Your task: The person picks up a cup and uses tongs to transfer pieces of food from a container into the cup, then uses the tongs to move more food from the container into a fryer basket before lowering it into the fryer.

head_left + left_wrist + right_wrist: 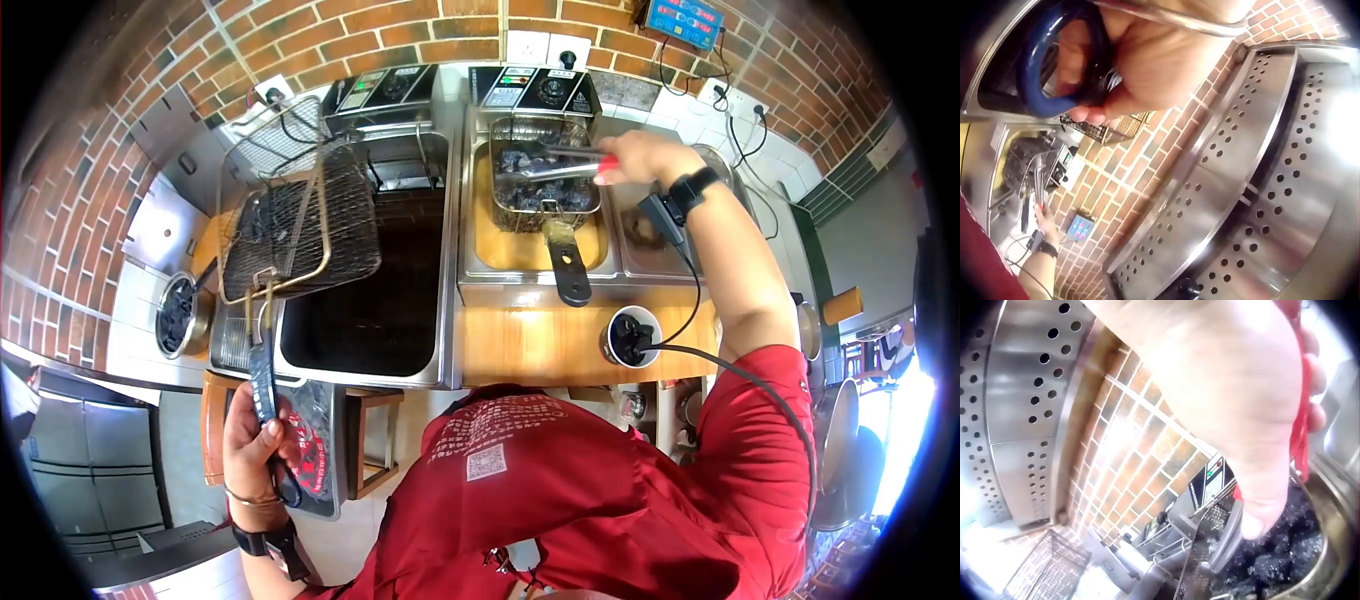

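Note:
The left hand (262,445) grips the dark handle of a large wire basket (300,225), held tilted over the left fryer; dark pieces (265,215) lie in it. In the left wrist view the left hand (1154,62) has its fingers round a blue loop (1030,62). The right hand (645,160) holds red-handled metal tongs (565,172), their ends among black pieces (540,195) in a smaller basket over the right fryer. In the right wrist view the right hand's thumb (1263,506) presses the tongs (1229,534) above the black pieces (1272,569).
Dark liquid fills the left fryer (365,335); yellow oil (520,255) lies in the right one. A white cup of black pieces (632,338) stands on the wooden ledge (520,340). A metal pot (183,318) is at the left. A cable hangs along the right arm.

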The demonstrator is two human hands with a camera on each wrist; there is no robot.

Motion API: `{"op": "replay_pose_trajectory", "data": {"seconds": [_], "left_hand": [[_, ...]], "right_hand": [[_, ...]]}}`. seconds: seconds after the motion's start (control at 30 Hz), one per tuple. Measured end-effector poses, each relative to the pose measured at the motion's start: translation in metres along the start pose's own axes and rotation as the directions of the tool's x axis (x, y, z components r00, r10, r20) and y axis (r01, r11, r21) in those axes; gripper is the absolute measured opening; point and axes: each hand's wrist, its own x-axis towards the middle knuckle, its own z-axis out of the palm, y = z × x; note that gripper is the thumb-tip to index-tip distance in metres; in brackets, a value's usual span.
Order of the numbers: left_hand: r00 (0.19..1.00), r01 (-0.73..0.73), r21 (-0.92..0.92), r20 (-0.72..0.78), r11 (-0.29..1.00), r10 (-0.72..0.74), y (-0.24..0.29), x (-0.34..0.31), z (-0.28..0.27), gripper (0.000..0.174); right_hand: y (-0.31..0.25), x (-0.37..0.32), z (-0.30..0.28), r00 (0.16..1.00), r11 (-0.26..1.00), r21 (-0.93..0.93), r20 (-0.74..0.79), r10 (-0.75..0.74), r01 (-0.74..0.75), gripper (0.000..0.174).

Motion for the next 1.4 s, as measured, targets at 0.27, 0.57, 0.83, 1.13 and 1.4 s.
{"op": "replay_pose_trajectory", "data": {"seconds": [0.27, 0.57, 0.83, 1.13, 1.4], "left_hand": [[0.993, 0.056, -0.09, 0.106, 0.994, -0.046, -0.001, 0.039, 0.044, 0.039], [0.992, 0.063, 0.025, 0.106, 0.998, -0.065, -0.016, 0.074, 0.07, 0.025], [0.975, 0.124, 0.068, 0.177, 0.99, -0.134, -0.019, 0.095, 0.079, 0.026], [0.955, 0.108, 0.124, 0.261, 0.986, -0.138, -0.026, 0.105, 0.082, 0.034], [0.95, 0.126, 0.096, 0.276, 0.987, -0.148, -0.023, 0.109, 0.09, 0.033]], "right_hand": [[-0.001, -0.011, 0.004, 1.0, 1.0, 0.026, -0.003, -0.015, 0.016, 0.053], [0.006, -0.042, 0.025, 0.979, 0.992, -0.122, -0.195, -0.059, 0.036, 0.039], [0.012, -0.042, 0.029, 0.965, 0.991, -0.121, -0.249, -0.086, 0.057, 0.033], [0.005, -0.045, 0.008, 0.929, 0.985, -0.168, -0.354, -0.103, 0.045, 0.034], [-0.074, -0.02, -0.032, 0.94, 0.979, -0.008, -0.28, -0.196, 0.202, 0.051]]}}
